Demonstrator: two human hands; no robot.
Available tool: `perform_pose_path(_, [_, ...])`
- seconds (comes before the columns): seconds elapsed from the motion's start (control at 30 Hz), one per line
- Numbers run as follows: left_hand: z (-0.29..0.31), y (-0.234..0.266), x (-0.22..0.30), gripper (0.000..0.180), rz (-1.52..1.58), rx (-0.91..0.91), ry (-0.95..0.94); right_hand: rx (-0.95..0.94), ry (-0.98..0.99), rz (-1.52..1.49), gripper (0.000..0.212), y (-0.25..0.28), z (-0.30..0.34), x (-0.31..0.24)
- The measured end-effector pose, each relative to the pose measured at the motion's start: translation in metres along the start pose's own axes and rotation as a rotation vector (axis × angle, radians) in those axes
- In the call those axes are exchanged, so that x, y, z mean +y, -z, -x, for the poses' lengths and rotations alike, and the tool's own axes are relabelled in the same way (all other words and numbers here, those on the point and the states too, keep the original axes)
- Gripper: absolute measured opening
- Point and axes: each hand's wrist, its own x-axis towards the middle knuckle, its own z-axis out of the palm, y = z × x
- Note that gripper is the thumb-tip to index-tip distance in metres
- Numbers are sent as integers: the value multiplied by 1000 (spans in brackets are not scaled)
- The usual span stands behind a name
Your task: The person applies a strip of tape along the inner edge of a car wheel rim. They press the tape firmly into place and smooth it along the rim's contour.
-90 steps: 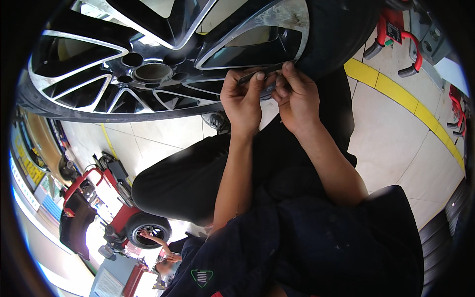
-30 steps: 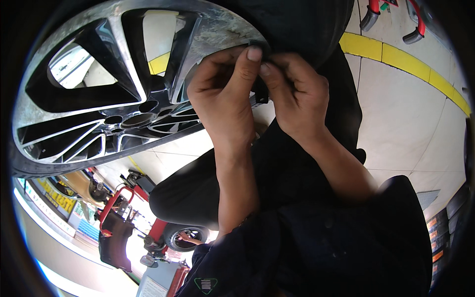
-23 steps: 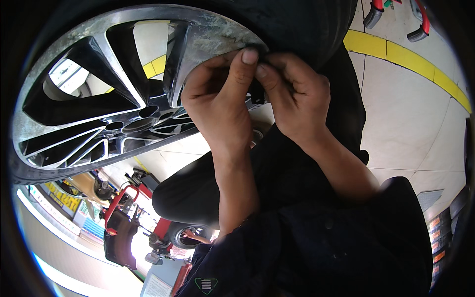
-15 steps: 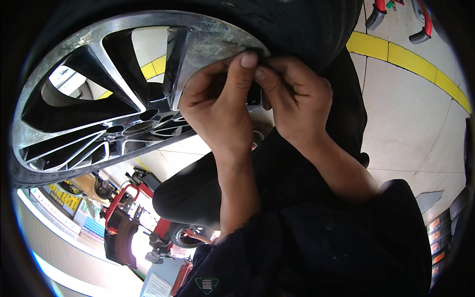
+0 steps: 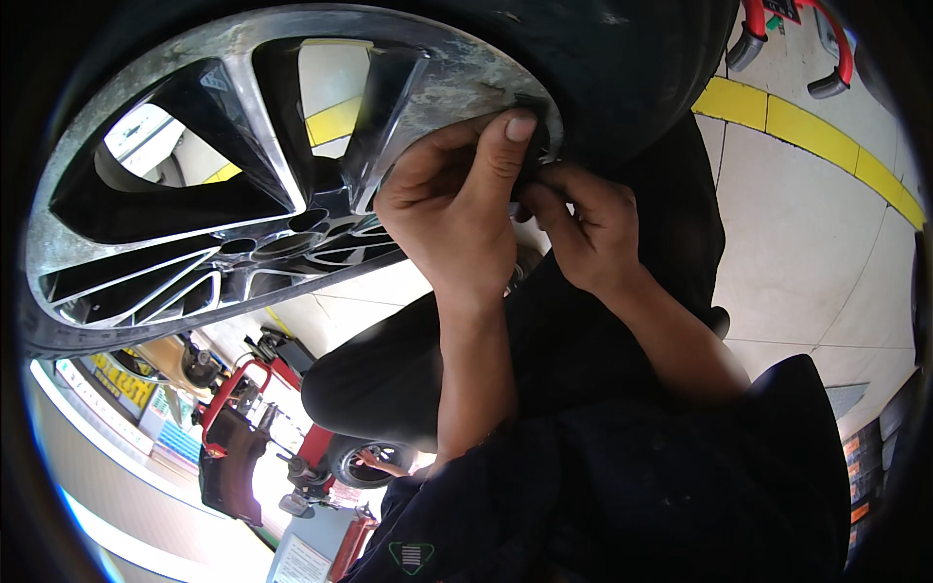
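Observation:
A spoked alloy wheel (image 5: 267,126), silver-faced with black recesses and scuffed on its outer lip, stands with a black tire (image 5: 622,68) around it. My left hand (image 5: 452,219) is closed at the wheel's right edge, thumb up against the lip and fingers curled; what they grip, if anything, is hidden. Just right of and below that thumb, my right hand (image 5: 593,228) is closed in a pinch by the tire's edge. A dark patch lies between the hands, and I cannot make out what the fingertips hold.
My dark-trousered knee (image 5: 374,374) is under my forearms. A yellow line (image 5: 807,126) crosses the pale tiled floor (image 5: 792,253). Red tubular parts (image 5: 748,34) show at top right. Lower left are a red-framed machine (image 5: 233,398), another wheel (image 5: 374,462) and a person's hand (image 5: 379,463).
My right hand has moved down, away from the left thumb tip. The left hand and wheel sit slightly farther right in the picture.

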Motion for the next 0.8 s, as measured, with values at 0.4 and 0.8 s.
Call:
perform_pose_path(0.4, [0, -2, -4, 9, -6, 32, -46, 185, 252, 26, 34, -6, -2, 5])
perform_pose_path(0.8, [-2, 2, -6, 9, -48, 2, -74, 205, 516, 262, 40, -2, -16, 2])
